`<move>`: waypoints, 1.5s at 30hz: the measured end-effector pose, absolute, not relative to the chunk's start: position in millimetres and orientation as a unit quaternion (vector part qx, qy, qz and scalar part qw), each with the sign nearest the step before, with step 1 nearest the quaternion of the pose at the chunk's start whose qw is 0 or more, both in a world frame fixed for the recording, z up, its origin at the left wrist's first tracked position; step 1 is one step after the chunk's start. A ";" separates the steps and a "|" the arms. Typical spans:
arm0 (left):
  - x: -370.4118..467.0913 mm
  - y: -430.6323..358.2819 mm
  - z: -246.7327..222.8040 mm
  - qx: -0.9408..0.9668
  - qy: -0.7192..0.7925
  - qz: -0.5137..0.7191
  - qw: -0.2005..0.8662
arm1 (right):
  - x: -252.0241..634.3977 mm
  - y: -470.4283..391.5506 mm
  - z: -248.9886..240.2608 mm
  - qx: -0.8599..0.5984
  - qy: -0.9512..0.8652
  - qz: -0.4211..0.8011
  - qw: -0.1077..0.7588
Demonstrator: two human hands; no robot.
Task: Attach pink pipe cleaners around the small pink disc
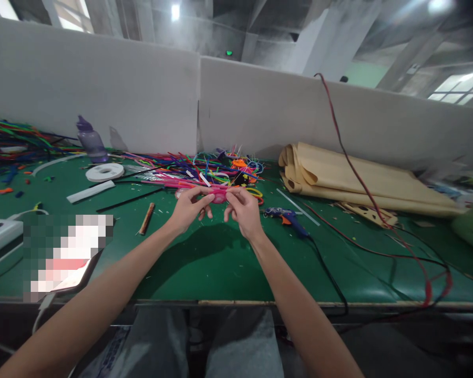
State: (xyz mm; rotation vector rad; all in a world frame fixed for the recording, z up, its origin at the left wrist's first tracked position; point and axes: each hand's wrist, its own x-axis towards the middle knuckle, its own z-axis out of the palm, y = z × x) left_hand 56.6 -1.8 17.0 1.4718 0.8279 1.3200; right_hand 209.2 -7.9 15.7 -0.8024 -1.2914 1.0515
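Observation:
My left hand (193, 206) and my right hand (242, 207) are raised close together above the green table. Pinched between the fingertips of both is a pink pipe cleaner (219, 197), which seems bent into a round shape; its fine detail is too small to make out. Behind the hands lies a heap of coloured pipe cleaners (173, 161), with pink ones nearest. A blue glue gun (287, 216) with an orange trigger rests just right of my right hand. To the left of my left hand lies a short brown stick (146, 218).
A white spool (104, 171) and a purple bottle (91, 140) stand at the back left. A phone (74, 257) and white power strip (2, 233) lie at front left. Brown paper rolls (362, 178) sit at right. A red-black cable (349, 157) hangs down across the right side.

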 end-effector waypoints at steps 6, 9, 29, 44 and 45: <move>57.6 -0.4 12.0 0.613 0.315 0.543 0.481 | 207.0 -12.9 16.9 -0.332 -0.578 0.441 0.601; 57.2 2.1 9.1 0.602 0.303 0.550 0.493 | 205.5 -13.6 16.7 -0.321 -0.575 0.453 0.601; 54.1 -1.1 14.9 0.636 0.293 0.533 0.476 | 204.6 -13.6 16.4 -0.334 -0.581 0.465 0.579; 53.0 -5.7 20.6 0.662 0.311 0.543 0.414 | 201.6 -16.3 19.3 -0.321 -0.590 0.483 0.561; 53.1 -6.5 21.3 0.664 0.311 0.540 0.413 | 201.0 -17.0 19.8 -0.321 -0.586 0.489 0.561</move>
